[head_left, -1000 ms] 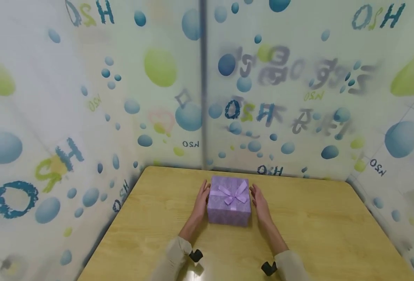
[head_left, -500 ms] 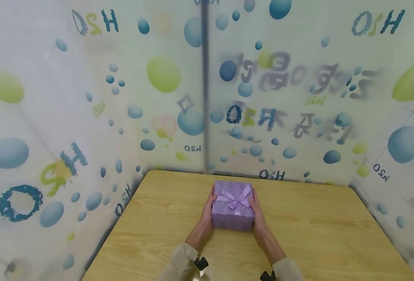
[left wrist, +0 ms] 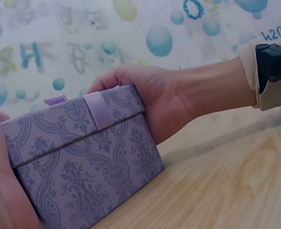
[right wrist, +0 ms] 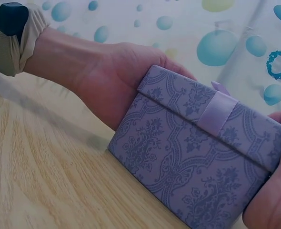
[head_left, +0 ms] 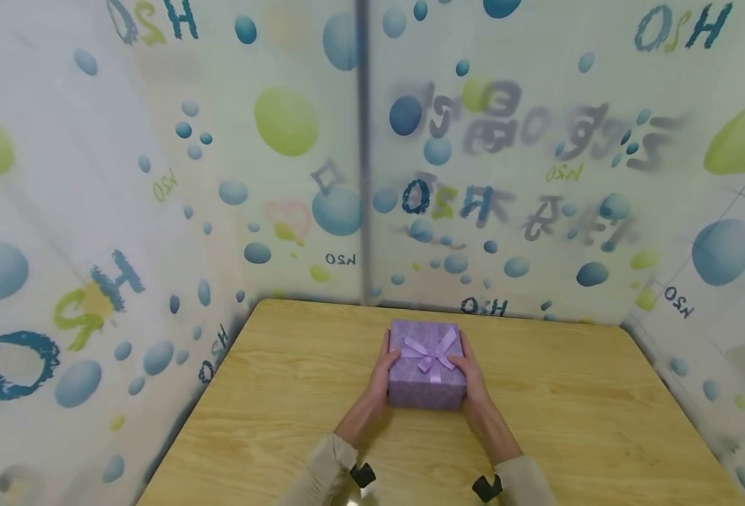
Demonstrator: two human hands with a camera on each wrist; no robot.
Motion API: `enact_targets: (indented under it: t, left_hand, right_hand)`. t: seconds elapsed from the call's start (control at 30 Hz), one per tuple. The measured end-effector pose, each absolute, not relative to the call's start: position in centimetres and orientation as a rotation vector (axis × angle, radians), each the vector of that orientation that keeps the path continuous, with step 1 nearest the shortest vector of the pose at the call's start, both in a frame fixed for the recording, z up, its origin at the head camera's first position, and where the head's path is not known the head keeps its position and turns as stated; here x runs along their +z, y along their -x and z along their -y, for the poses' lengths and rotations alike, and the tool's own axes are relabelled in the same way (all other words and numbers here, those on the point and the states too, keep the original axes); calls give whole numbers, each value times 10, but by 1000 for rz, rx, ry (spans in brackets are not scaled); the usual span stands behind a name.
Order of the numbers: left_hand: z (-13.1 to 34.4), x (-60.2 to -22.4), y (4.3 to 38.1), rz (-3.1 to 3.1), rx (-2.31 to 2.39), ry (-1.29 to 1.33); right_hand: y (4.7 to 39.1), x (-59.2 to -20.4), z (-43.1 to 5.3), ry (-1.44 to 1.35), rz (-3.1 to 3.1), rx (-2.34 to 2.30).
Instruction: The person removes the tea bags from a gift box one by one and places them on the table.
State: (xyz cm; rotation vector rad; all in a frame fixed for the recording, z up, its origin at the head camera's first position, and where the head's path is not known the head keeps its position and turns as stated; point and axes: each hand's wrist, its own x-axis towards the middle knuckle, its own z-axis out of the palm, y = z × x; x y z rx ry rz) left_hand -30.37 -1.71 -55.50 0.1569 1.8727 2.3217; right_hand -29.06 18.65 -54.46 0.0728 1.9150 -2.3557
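A lavender gift box [head_left: 426,393] with a darker damask pattern is between my two hands, close over the wooden table. Satin ribbon crosses its lid and ends in a bow [head_left: 431,355]. My left hand [head_left: 380,379] grips the box's left side, thumb over the top edge. On the opposite side my right hand [head_left: 475,383] grips it the same way, thumb near the bow. In the left wrist view the lid [left wrist: 74,123] sits down on the box body, with a seam below its rim. The fingers behind the box are mostly hidden.
The pale wooden table [head_left: 575,407] has rounded far corners. Light walls [head_left: 524,154] printed with blue and green bubbles and lettering rise behind it and at both sides. Black wrist devices [head_left: 363,475] sit at the beige sleeves [head_left: 322,467].
One second ago both hands were held beside the box with gaps. They have closed on its sides, thumbs now over the lid's edges, and the box appears slightly farther right.
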Motion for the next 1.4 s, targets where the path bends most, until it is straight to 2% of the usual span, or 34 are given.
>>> enact_targets:
  t: [1.07,1.4]
  left_hand:
    - [19,-539,308,-1962,2253,-192]
    - [18,-546,305,-1978,2245,-214]
  right_hand:
    - [289,-523,-182,-70,-2120,-2240]
    - [287,-526,-184,-86,-2161,-2204]
